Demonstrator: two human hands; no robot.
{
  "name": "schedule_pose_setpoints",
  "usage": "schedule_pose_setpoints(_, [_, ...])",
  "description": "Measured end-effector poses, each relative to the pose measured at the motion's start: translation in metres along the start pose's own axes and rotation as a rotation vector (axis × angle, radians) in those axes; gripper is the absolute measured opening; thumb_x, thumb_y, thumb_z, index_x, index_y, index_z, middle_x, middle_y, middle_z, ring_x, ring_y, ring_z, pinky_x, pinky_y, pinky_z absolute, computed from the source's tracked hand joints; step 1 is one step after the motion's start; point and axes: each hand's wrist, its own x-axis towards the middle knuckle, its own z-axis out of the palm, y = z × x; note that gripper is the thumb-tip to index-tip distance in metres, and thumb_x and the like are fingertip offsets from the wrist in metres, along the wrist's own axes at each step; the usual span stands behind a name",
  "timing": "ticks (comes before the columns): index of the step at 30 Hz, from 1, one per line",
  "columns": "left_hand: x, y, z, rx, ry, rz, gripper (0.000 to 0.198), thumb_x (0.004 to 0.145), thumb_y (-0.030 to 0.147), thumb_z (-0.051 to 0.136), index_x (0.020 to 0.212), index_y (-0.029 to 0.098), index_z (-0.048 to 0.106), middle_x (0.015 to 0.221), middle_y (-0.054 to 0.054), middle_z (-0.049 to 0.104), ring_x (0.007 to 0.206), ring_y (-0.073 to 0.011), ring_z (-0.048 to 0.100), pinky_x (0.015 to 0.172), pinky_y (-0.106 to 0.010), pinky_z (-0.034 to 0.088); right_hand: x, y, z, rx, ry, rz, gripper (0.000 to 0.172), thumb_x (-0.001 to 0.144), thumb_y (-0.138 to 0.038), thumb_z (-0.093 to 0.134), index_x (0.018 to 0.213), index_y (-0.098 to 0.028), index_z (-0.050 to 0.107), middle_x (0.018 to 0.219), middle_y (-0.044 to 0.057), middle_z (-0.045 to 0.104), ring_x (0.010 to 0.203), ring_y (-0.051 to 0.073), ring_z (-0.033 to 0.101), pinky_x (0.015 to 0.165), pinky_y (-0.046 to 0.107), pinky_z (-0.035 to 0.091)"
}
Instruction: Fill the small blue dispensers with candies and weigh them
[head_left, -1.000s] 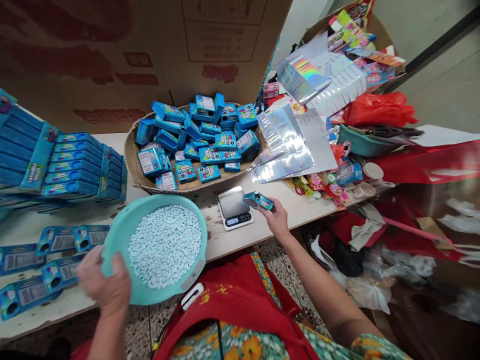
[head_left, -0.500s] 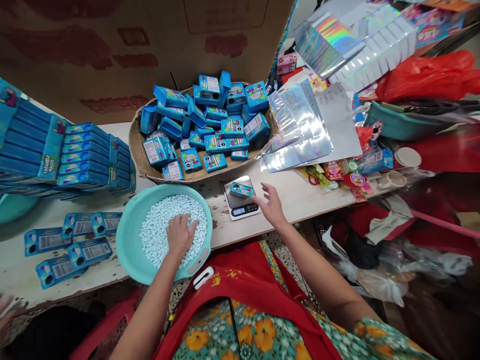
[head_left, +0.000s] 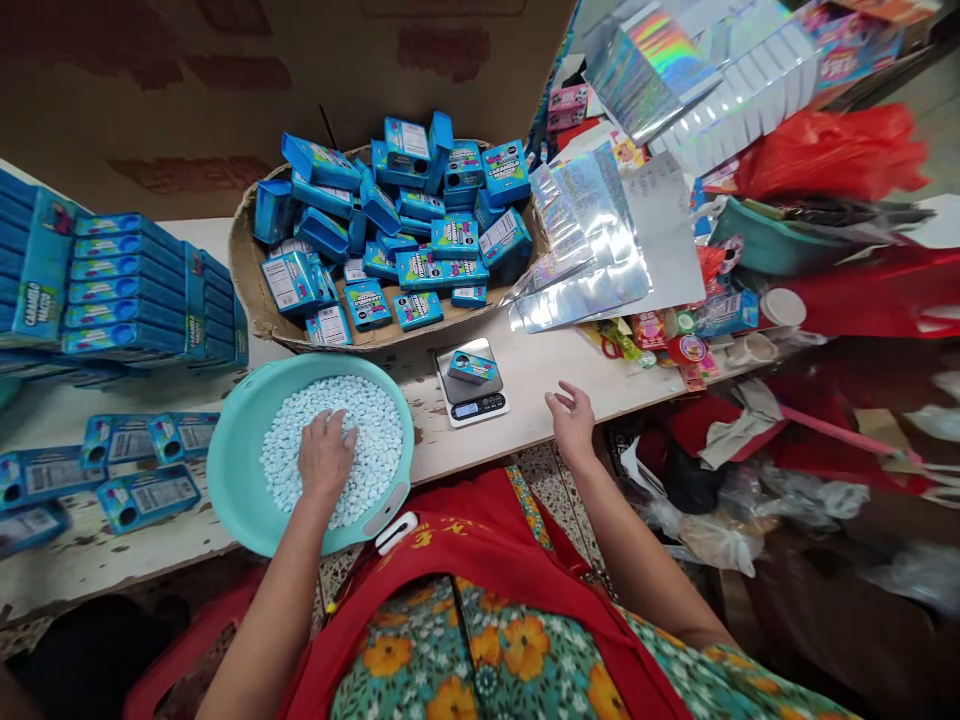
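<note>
My left hand (head_left: 326, 455) rests on small pale-blue candies (head_left: 375, 445) in a turquoise plastic bowl (head_left: 234, 470). Its fingers are apart and a little bent, with the fingertips against the candies. To the right of the bowl is a small digital kitchen scale (head_left: 491, 408), its display lit. A blue candy box (head_left: 472, 367) lies on the scale's metal plate, a round hole showing at its left end. My right hand (head_left: 572, 420) hovers by the table's front edge, right of the scale and apart from it. Its fingers are loosely curved, apart, and hold nothing.
Behind the bowl, a cut-down cardboard box (head_left: 360, 345) holds many blue candy boxes. More blue boxes are stacked (head_left: 124, 285) at left, and several lie (head_left: 150, 497) on the table (head_left: 172, 545). Shiny holographic sheets (head_left: 592, 270) and wrapped sweets (head_left: 651, 330) are at right.
My right hand has drawn back to the right, away from the box on the scale. My left hand stays in the bowl, its fingers more bent. The view has shifted slightly.
</note>
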Motion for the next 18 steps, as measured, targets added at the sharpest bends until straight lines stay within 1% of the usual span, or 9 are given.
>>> schedule_pose_setpoints(3, [0.001, -0.007, -0.001, -0.065, 0.025, 0.002, 0.036, 0.089, 0.034, 0.045, 0.115, 0.013, 0.060, 0.118, -0.016, 0.058, 0.110, -0.0305, 0.052, 0.095, -0.043, 0.040, 0.006, 0.001, 0.005, 0.016, -0.042, 0.002, 0.048, 0.073, -0.042, 0.068, 0.113, -0.018, 0.056, 0.123, 0.014, 0.055, 0.103, 0.024, 0.059, 0.086, 0.040, 0.049])
schedule_pose_setpoints(6, [0.001, -0.009, -0.003, -0.102, 0.031, -0.004, 0.035, 0.090, 0.036, 0.043, 0.113, 0.015, 0.061, 0.112, -0.014, 0.061, 0.107, -0.0297, 0.054, 0.093, -0.043, 0.042, 0.008, -0.005, 0.016, 0.055, -0.107, -0.008, 0.053, 0.066, -0.041, 0.073, 0.112, -0.019, 0.056, 0.120, 0.013, 0.058, 0.104, 0.026, 0.059, 0.085, 0.043, 0.051])
schedule_pose_setpoints(8, [0.000, -0.008, -0.005, -0.116, 0.030, -0.006, 0.036, 0.090, 0.037, 0.042, 0.111, 0.016, 0.061, 0.110, -0.014, 0.063, 0.105, -0.0292, 0.055, 0.092, -0.042, 0.042, 0.008, -0.013, 0.026, 0.038, -0.131, -0.088, 0.055, 0.064, -0.040, 0.075, 0.113, -0.021, 0.057, 0.123, 0.012, 0.056, 0.110, 0.027, 0.056, 0.088, 0.044, 0.050])
schedule_pose_setpoints(10, [-0.001, -0.006, -0.008, -0.133, 0.027, -0.012, 0.036, 0.091, 0.038, 0.042, 0.109, 0.015, 0.063, 0.108, -0.014, 0.064, 0.104, -0.0287, 0.056, 0.092, -0.041, 0.043, 0.007, -0.023, 0.039, -0.020, -0.148, -0.218, 0.057, 0.065, -0.040, 0.075, 0.116, -0.023, 0.056, 0.127, 0.011, 0.052, 0.117, 0.027, 0.050, 0.091, 0.044, 0.048])
schedule_pose_setpoints(12, [-0.001, -0.002, -0.012, -0.167, 0.029, -0.030, 0.036, 0.090, 0.038, 0.042, 0.106, 0.015, 0.064, 0.108, -0.013, 0.065, 0.103, -0.0285, 0.057, 0.092, -0.041, 0.043, 0.008, -0.032, 0.054, -0.064, -0.174, -0.322, 0.061, 0.065, -0.040, 0.075, 0.120, -0.025, 0.054, 0.130, 0.010, 0.050, 0.122, 0.027, 0.046, 0.094, 0.044, 0.045])
schedule_pose_setpoints(13, [0.000, 0.000, -0.014, -0.200, 0.031, -0.046, 0.035, 0.090, 0.039, 0.042, 0.105, 0.016, 0.065, 0.108, -0.013, 0.065, 0.104, -0.0283, 0.057, 0.092, -0.041, 0.043, 0.009, -0.035, 0.063, -0.069, -0.189, -0.349, 0.064, 0.064, -0.040, 0.075, 0.122, -0.024, 0.053, 0.130, 0.010, 0.050, 0.122, 0.027, 0.046, 0.095, 0.043, 0.044])
schedule_pose_setpoints(15, [0.003, 0.008, -0.018, -0.313, 0.041, -0.111, 0.034, 0.088, 0.040, 0.045, 0.101, 0.017, 0.066, 0.108, -0.012, 0.066, 0.103, -0.0271, 0.058, 0.093, -0.040, 0.043, 0.013, -0.041, 0.080, -0.053, -0.240, -0.346, 0.064, 0.062, -0.040, 0.076, 0.120, -0.023, 0.054, 0.125, 0.009, 0.055, 0.116, 0.026, 0.050, 0.095, 0.042, 0.044])
schedule_pose_setpoints(17, [0.008, 0.021, -0.023, -0.522, 0.056, -0.237, 0.031, 0.085, 0.041, 0.050, 0.098, 0.019, 0.067, 0.105, -0.009, 0.067, 0.098, -0.0240, 0.060, 0.092, -0.037, 0.044, 0.014, -0.048, 0.093, -0.012, -0.326, -0.298, 0.054, 0.063, -0.042, 0.075, 0.110, -0.020, 0.059, 0.110, 0.006, 0.062, 0.103, 0.024, 0.056, 0.090, 0.040, 0.046])
schedule_pose_setpoints(18, [0.011, 0.030, -0.026, -0.672, 0.065, -0.321, 0.030, 0.083, 0.043, 0.053, 0.097, 0.019, 0.067, 0.102, -0.008, 0.068, 0.094, -0.0223, 0.062, 0.089, -0.036, 0.046, 0.013, -0.053, 0.097, 0.007, -0.369, -0.281, 0.047, 0.065, -0.043, 0.074, 0.103, -0.019, 0.061, 0.101, 0.005, 0.064, 0.096, 0.023, 0.059, 0.087, 0.039, 0.047])
